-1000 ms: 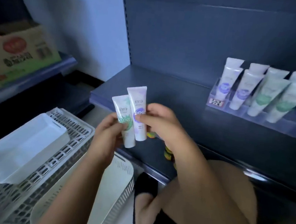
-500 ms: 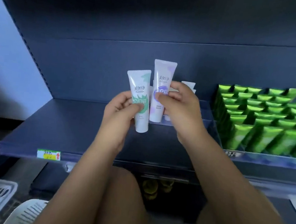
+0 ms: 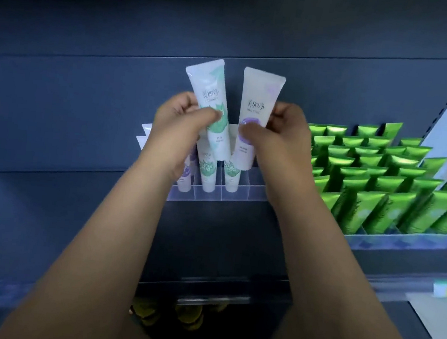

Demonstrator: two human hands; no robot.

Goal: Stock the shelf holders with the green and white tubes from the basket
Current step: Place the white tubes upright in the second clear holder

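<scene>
A person's left hand (image 3: 178,126) pinches a green-and-white tube (image 3: 213,96) and the right hand (image 3: 278,136) grips a purple-and-white tube (image 3: 257,101), both upright, caps down, just above a clear holder (image 3: 241,194) of similar tubes (image 3: 208,173).

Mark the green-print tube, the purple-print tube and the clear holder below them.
green-print tube (image 3: 210,96), head view, on its upper label.
purple-print tube (image 3: 256,103), head view, on its upper label.
clear holder (image 3: 244,195), head view, on its front wall.
</scene>
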